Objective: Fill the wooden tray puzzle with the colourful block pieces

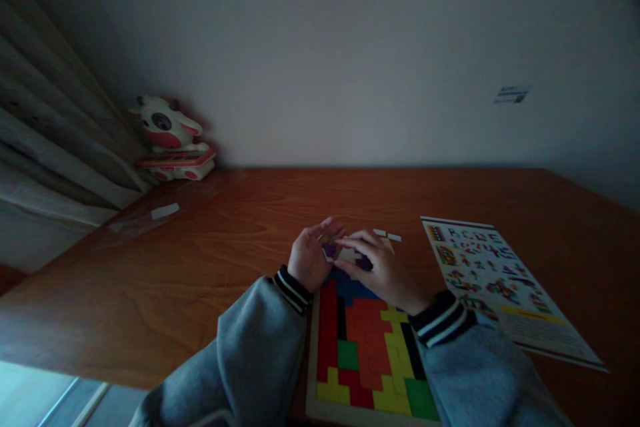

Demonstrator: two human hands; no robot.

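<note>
A wooden puzzle board (313, 373) filled with red, orange, yellow, green, black and blue block pieces lies on the table below my hands. Over its far left part is my left hand (311, 259), palm turned up and fingers apart, with a small purple piece (329, 251) at its palm side. My right hand (383, 270) reaches in from the right, thumb and fingers bent around a dark purple piece (364, 262) near the board's far end. Its fingertips come close to my left fingers.
A printed pattern sheet (500, 280) lies to the right. Small white pieces (394, 237) sit behind my right hand. A cow toy (173, 140) stands at the back left near a curtain (55, 100); plastic wrapping (145, 219) lies in front.
</note>
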